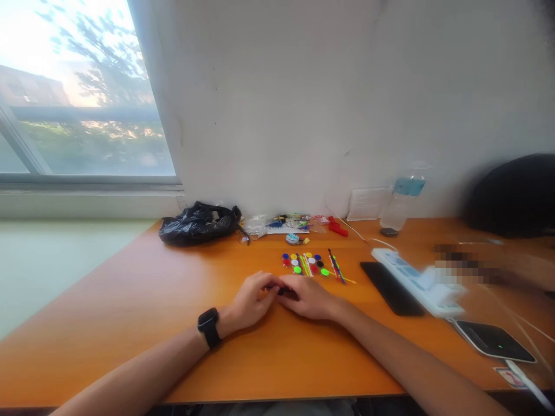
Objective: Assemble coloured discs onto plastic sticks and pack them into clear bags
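Note:
My left hand (254, 299) and my right hand (309, 296) meet over the middle of the wooden table, fingertips together. Between them is a small black piece (282, 290), mostly covered by the fingers, so its kind cannot be made out. Both hands are closed around it. Just beyond the hands lie several small coloured discs (297, 270) in rows, with thin coloured sticks (306, 265) among them. More dark and coloured sticks (336, 267) lie to the right of these. A black watch (209, 327) is on my left wrist.
At the back stand a black plastic bag (197, 224), clear packets (255, 225), a red object (337, 226) and a water bottle (398, 205). To the right are a black phone-like slab (391, 289), a white power strip (411, 280), a charging pad (496, 341) and another person's blurred arm (515, 266).

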The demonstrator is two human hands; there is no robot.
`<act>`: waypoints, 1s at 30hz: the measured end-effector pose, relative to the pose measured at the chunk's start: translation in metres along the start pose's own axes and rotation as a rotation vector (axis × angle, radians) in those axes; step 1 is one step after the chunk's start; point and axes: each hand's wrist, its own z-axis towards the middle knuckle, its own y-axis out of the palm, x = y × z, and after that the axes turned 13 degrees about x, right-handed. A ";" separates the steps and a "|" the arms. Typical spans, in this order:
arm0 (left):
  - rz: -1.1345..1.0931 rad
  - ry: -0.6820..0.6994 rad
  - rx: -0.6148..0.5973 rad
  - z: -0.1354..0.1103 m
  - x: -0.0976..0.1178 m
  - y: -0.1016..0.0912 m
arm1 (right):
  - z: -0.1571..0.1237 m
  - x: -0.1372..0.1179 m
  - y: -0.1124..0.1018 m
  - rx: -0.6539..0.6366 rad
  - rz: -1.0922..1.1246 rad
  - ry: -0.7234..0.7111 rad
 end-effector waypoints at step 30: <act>0.088 0.002 -0.096 0.005 0.003 -0.001 | 0.000 -0.003 -0.001 0.022 -0.045 0.052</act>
